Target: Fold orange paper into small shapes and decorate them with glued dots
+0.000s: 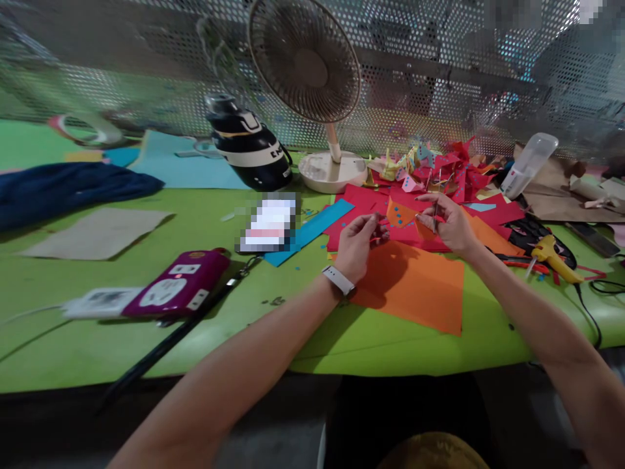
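My left hand, with a pale watch band at the wrist, has its fingers pinched together close to the left side of a small orange paper piece. What lies between those fingertips is too small to make out. Blue dots mark the paper piece. At its right edge, the curled fingers of my right hand close on it, and a thin dark object shows by these fingers. Beneath both hands lie red paper sheets and a larger orange sheet.
A fan, a black bottle and a heap of coloured paper scraps stand behind. A phone, blue strip and purple power bank lie left. Right are a yellow glue gun and clear bottle.
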`<state>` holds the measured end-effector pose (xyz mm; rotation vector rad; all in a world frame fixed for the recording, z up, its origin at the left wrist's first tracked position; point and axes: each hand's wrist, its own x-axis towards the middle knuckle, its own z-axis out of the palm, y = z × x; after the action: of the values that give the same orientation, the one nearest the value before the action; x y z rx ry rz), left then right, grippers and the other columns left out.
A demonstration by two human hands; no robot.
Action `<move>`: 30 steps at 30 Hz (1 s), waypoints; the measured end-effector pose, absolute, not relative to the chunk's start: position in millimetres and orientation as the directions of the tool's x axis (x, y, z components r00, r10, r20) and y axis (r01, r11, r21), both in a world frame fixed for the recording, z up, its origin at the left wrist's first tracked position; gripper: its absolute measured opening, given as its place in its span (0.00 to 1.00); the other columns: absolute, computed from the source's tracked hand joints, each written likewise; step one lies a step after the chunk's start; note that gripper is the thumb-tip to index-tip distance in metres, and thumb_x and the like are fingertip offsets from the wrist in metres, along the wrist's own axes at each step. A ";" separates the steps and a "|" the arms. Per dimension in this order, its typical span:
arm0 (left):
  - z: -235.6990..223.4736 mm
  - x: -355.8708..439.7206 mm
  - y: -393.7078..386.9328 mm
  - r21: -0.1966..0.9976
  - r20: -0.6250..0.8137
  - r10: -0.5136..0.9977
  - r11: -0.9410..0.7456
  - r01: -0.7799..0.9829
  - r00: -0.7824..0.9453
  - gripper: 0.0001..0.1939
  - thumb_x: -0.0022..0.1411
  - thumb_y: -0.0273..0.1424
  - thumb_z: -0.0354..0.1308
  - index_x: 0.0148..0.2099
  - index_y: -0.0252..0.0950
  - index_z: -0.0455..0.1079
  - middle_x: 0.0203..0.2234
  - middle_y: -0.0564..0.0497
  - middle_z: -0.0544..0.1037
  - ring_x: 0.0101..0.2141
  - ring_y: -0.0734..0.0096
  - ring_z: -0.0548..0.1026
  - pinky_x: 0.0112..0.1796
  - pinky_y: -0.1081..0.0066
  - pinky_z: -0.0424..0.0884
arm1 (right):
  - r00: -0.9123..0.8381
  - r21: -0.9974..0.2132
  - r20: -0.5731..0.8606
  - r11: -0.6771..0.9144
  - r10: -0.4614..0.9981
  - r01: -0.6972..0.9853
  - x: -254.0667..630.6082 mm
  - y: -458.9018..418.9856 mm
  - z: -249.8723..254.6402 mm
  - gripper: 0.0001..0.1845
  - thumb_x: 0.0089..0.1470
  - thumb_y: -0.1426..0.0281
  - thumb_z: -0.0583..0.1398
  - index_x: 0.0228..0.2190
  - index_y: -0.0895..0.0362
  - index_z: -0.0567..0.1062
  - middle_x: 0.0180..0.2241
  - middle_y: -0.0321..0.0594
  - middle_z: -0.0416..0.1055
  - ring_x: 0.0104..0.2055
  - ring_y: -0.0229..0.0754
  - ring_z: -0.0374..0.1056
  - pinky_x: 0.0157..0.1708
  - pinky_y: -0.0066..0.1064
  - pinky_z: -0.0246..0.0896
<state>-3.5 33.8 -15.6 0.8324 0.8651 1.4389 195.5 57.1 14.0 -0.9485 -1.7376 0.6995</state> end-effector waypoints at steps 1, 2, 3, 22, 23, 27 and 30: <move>-15.7 -3.6 33.7 0.883 -0.005 0.999 -0.015 -0.469 -0.043 0.21 0.46 0.45 0.74 0.35 0.36 0.74 0.23 0.55 0.75 0.26 0.76 0.74 0.32 0.73 0.73 | -0.191 -0.808 0.486 0.521 0.853 0.274 195.4 56.8 15.1 0.21 0.51 0.55 0.66 0.44 0.53 0.74 0.27 0.33 0.71 0.28 0.37 0.66 0.31 0.31 0.64; -15.4 -3.4 33.4 0.881 -0.022 0.999 0.000 -0.473 -0.041 0.21 0.46 0.45 0.74 0.34 0.36 0.74 0.22 0.55 0.75 0.25 0.77 0.74 0.31 0.73 0.73 | -0.186 -0.810 0.484 0.518 0.855 0.274 195.2 56.6 16.0 0.22 0.51 0.54 0.66 0.44 0.53 0.73 0.27 0.32 0.70 0.28 0.37 0.66 0.30 0.30 0.63; -14.7 -3.0 32.9 0.878 -0.041 0.998 0.015 -0.479 -0.042 0.21 0.46 0.45 0.73 0.34 0.35 0.74 0.22 0.55 0.75 0.24 0.76 0.73 0.30 0.74 0.72 | -0.183 -0.811 0.483 0.516 0.856 0.274 195.1 56.5 16.6 0.23 0.51 0.54 0.66 0.43 0.53 0.73 0.26 0.32 0.70 0.28 0.36 0.65 0.30 0.30 0.63; -9.3 7.9 16.2 0.931 -0.090 0.965 0.169 -0.324 0.245 0.24 0.38 0.42 0.78 0.36 0.36 0.77 0.32 0.50 0.82 0.31 0.69 0.80 0.30 0.73 0.73 | -0.121 -0.863 0.439 0.455 0.890 0.221 171.8 43.4 -3.8 0.19 0.56 0.53 0.61 0.43 0.53 0.73 0.32 0.37 0.74 0.35 0.40 0.71 0.36 0.32 0.70; -9.9 7.4 16.6 0.936 -0.090 0.965 0.166 -0.310 0.245 0.23 0.38 0.42 0.78 0.34 0.36 0.77 0.30 0.49 0.82 0.30 0.69 0.80 0.30 0.73 0.73 | -0.129 -0.861 0.441 0.459 0.888 0.218 169.3 41.0 -5.1 0.19 0.56 0.53 0.61 0.42 0.53 0.73 0.34 0.37 0.75 0.36 0.40 0.72 0.36 0.32 0.71; -12.7 5.8 19.8 0.943 -0.072 0.975 0.134 -0.305 0.208 0.21 0.39 0.44 0.77 0.31 0.35 0.78 0.28 0.48 0.81 0.29 0.68 0.79 0.31 0.71 0.74 | -0.106 -0.850 0.460 0.471 0.882 0.235 169.1 40.1 -6.2 0.19 0.57 0.55 0.60 0.45 0.53 0.72 0.39 0.41 0.76 0.42 0.42 0.74 0.41 0.34 0.72; -13.7 6.0 21.7 0.925 -0.068 0.987 0.118 -0.360 0.148 0.23 0.37 0.45 0.78 0.32 0.36 0.79 0.28 0.50 0.81 0.29 0.72 0.78 0.31 0.72 0.74 | -0.048 -0.840 0.482 0.477 0.875 0.260 176.8 45.4 -3.5 0.18 0.60 0.57 0.58 0.48 0.53 0.70 0.38 0.41 0.77 0.43 0.42 0.75 0.46 0.36 0.71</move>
<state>6.0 21.7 -13.7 0.9245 0.8812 1.1999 176.8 45.4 -3.5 -1.0112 -1.5817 0.6727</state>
